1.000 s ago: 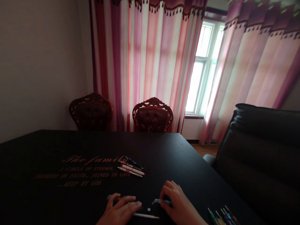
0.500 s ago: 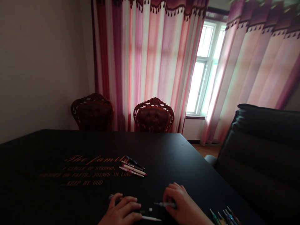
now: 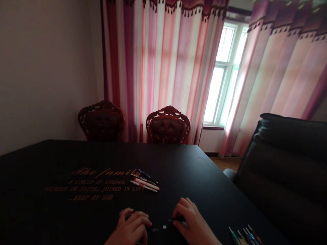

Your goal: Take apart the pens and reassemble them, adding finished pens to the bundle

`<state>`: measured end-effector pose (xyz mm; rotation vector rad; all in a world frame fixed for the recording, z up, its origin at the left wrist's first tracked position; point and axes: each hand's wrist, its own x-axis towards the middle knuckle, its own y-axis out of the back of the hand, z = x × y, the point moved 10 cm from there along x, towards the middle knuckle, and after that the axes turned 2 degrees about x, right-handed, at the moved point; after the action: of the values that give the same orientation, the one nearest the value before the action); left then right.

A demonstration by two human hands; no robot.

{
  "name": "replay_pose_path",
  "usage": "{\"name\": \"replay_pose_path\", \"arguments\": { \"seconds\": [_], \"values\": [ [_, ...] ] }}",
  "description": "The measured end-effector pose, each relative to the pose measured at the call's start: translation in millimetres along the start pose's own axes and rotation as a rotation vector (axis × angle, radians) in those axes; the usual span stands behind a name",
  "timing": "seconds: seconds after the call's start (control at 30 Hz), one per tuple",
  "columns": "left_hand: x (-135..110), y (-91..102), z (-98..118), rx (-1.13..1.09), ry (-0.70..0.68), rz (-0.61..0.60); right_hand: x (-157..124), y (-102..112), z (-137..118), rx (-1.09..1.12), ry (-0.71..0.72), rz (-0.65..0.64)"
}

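Observation:
My left hand (image 3: 133, 226) rests palm down at the front of the black table, fingers curled. What lies under its fingers is hidden; a pale end of something (image 3: 121, 213) shows past its outer finger. My right hand (image 3: 190, 221) is closed on a slim pen part (image 3: 171, 220), whose narrow tip points left toward the other hand. Most of that part is covered by the fingers. In the gap between my hands lie a small white piece (image 3: 164, 227) and a small dark, see-through piece (image 3: 155, 230), end to end.
Several pens (image 3: 145, 183) lie together farther up the black table (image 3: 176, 160), beside its printed lettering. Another group of pens (image 3: 244, 236) sits at the front right. Two carved chairs (image 3: 168, 127) stand behind the table, and a dark padded seat (image 3: 286, 163) is at the right.
A white stick by my left fingers is out of sight now. The clear barrel at my right hand no longer shows; a darker part is there. My right hand has shifted slightly left.

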<state>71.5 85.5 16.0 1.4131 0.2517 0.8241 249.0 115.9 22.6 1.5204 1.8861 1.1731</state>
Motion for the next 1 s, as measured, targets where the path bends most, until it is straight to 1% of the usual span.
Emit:
{"name": "replay_pose_path", "arguments": {
  "seconds": [0.07, 0.17, 0.23, 0.3, 0.37, 0.43, 0.53, 0.6, 0.73, 0.83, 0.9, 0.93, 1.0],
  "values": [
    [1, 7.6, 2, 0.001, 0.017, 0.058, 0, 0, -3, 0.000, 0.003, 0.012],
    [1, 22.1, 1, -0.026, 0.063, 0.102, 0, 3, -6, 0.041, 0.020, 0.023],
    [-3, 33.8, -10, -0.034, 0.176, 0.157, -1, 5, -8, 0.076, 0.038, 0.019],
    [-9, 41.2, -24, -0.025, 0.303, 0.212, -1, 4, -12, 0.100, 0.057, 0.000],
    [-15, 41.8, -34, -0.020, 0.390, 0.241, -2, 0, -17, 0.106, 0.072, -0.034],
    [-17, 34.9, -39, -0.026, 0.431, 0.212, -1, -5, -22, 0.091, 0.078, -0.066],
    [-16, 25.3, -39, -0.046, 0.433, 0.155, -1, -5, -26, 0.076, 0.084, -0.073],
    [-16, 25.4, -40, -0.052, 0.437, 0.158, 0, 3, -24, 0.080, 0.087, -0.033],
    [-22, 33.4, -53, -0.043, 0.492, 0.248, 2, 27, -7, 0.080, 0.059, 0.076],
    [-26, 37.6, -62, -0.064, 0.512, 0.312, 4, 34, 6, 0.071, 0.035, 0.111],
    [-26, 48.8, -58, -0.098, 0.477, 0.380, 5, 34, 12, 0.061, 0.028, 0.118],
    [-26, 59.0, -51, -0.124, 0.439, 0.427, 6, 32, 15, 0.057, 0.024, 0.122],
    [-24, 88.5, -27, -0.201, 0.315, 0.545, 7, 28, 19, 0.051, 0.018, 0.125]
  ]
}}
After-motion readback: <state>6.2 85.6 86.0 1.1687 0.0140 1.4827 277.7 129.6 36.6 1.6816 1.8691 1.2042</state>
